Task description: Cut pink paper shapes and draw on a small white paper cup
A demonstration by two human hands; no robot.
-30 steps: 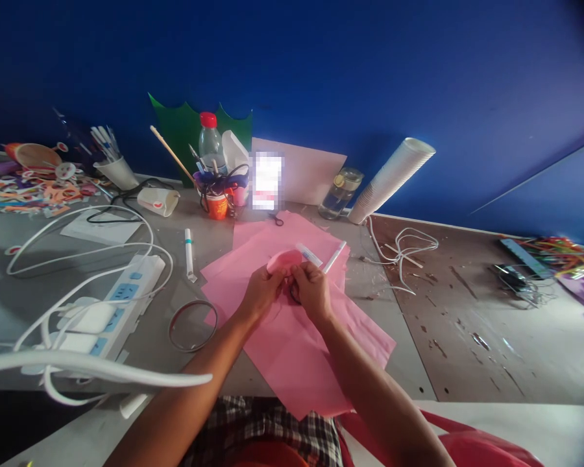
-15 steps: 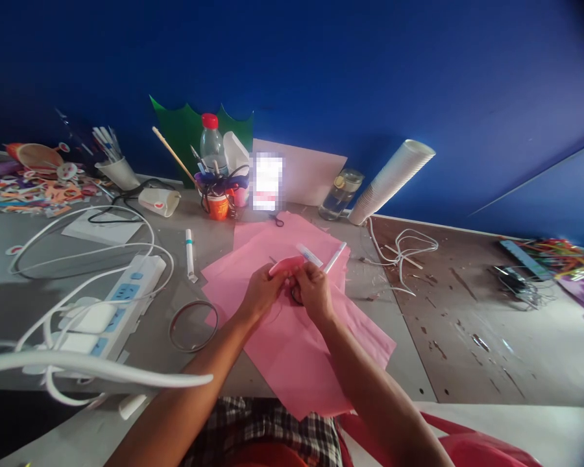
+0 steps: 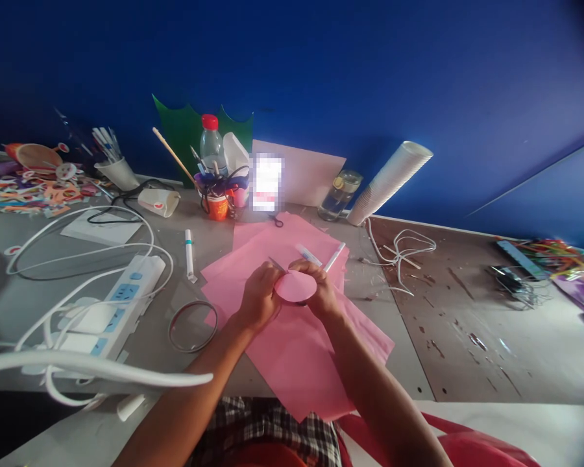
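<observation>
A small round piece of pink paper, with a slit or fold at its far edge, is held between my two hands. My left hand pinches its left side, and my right hand grips the right side, thumb and fingers closed on it. A thin dark point sticks out just beyond the paper; what it belongs to is mostly hidden. Below the hands lie overlapping pink paper sheets. On those sheets, beyond my right hand, rest a white pen-like stick and a clear one.
To the left are a power strip with white cables, a tape ring and a glue-like tube. Along the blue wall stand a red-capped bottle, a bright phone, a glass jar and stacked paper cups.
The pink paper in my hands has turned from nearly edge-on to face up, showing its round shape. Both hands have shifted slightly, and the right one moved a little outward.
</observation>
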